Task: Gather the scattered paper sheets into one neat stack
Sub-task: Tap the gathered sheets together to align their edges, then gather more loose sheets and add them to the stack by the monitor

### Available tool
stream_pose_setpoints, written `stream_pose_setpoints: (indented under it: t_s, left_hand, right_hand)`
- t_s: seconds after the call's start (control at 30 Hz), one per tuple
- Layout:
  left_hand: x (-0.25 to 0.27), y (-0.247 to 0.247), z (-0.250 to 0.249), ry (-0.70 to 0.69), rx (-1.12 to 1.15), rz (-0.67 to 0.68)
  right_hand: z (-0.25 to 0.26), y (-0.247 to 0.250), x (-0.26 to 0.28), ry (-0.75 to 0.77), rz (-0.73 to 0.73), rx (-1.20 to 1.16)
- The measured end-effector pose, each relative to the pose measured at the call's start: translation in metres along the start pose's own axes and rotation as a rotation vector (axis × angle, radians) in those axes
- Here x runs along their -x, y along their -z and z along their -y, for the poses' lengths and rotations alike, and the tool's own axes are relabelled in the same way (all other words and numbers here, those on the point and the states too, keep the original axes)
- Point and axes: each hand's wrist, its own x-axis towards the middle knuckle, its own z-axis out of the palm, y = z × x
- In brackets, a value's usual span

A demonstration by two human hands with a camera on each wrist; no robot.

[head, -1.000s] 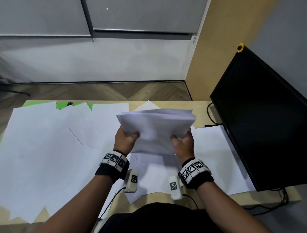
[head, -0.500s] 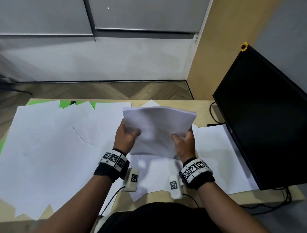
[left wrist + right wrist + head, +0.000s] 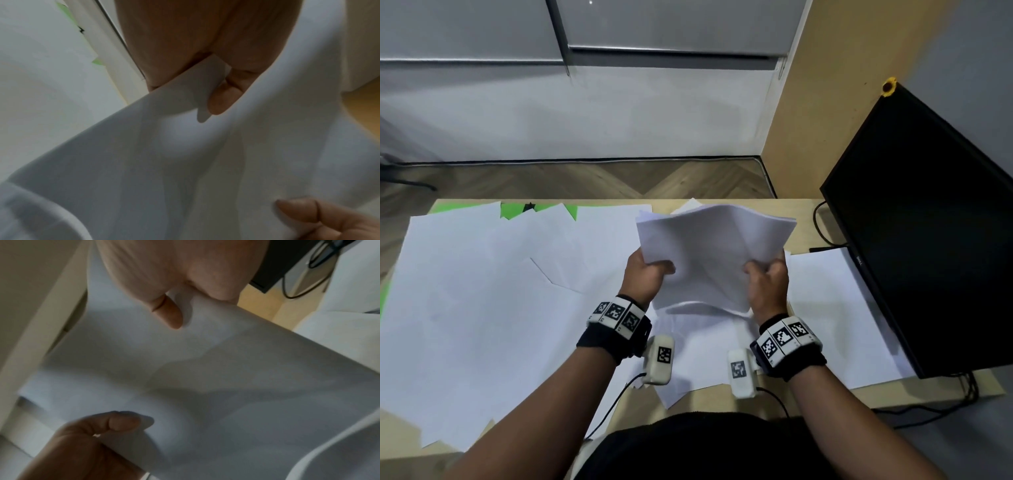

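Note:
Both hands hold a bundle of white sheets [image 3: 714, 250] upright above the desk, its lower edge down near the papers below. My left hand [image 3: 645, 274] grips the bundle's left side with the thumb in front. On the right side my right hand [image 3: 768, 279] grips it the same way. The bundle bows inward in the middle. Each wrist view shows a thumb on the bundle [image 3: 185, 162] [image 3: 205, 386]. Loose white sheets [image 3: 482, 301] cover the left of the desk, and more sheets [image 3: 835, 308] lie on the right.
A black monitor [image 3: 928, 222] stands at the desk's right end, with cables [image 3: 822, 226] behind it. Green paper [image 3: 517, 209] peeks out at the back left. The wooden desk [image 3: 722, 399] shows bare at its front edge. Beyond the desk is parquet floor.
The bundle has tipped more upright and its top edges have drawn closer together. Both hands have stayed on its sides.

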Motion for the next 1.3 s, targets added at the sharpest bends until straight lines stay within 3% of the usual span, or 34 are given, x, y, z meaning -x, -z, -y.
stream_pose_setpoints:
  t_s: [0.13, 0.33, 0.53, 0.67, 0.8, 0.87, 1.0, 1.1, 1.2, 1.3]
  left_hand:
    - [-0.001, 0.012, -0.014, -0.078, -0.030, 0.029]
    - [-0.002, 0.026, 0.034, 0.151, -0.260, 0.099]
    - [-0.003, 0.037, 0.038, 0.131, -0.301, 0.190]
    - [-0.007, 0.048, 0.052, 0.199, -0.455, 0.357]
    - [-0.011, 0.051, 0.043, 0.112, -0.495, 0.392]
    - [-0.012, 0.053, 0.033, 0.062, -0.493, 0.471]
    - [-0.011, 0.046, 0.029, 0.000, -0.500, 0.651]
    - [-0.005, 0.035, 0.041, 0.038, -0.564, 0.713]
    - [-0.001, 0.021, 0.046, 0.165, -0.502, 0.687]
    - [-0.011, 0.002, 0.054, 0.293, -0.329, 0.556]
  right_hand:
    - [0.003, -0.002, -0.001, 0.042, -0.033, -0.071]
    - [-0.036, -0.016, 0.017, -0.097, -0.035, 0.082]
    - [-0.036, -0.017, 0.029, -0.085, -0.120, 0.050]
    - [-0.058, -0.019, 0.042, -0.205, -0.079, 0.177]
    - [-0.047, -0.016, 0.051, -0.208, -0.207, 0.057]
    - [-0.041, -0.013, 0.055, -0.176, -0.275, 0.019]
    - [-0.037, 0.000, 0.069, -0.206, -0.337, 0.123]
    - [-0.045, 0.010, 0.075, -0.264, -0.325, 0.215]
    - [-0.051, 0.030, 0.074, -0.390, -0.245, 0.250]
    - [-0.059, 0.066, 0.066, -0.502, -0.119, 0.200]
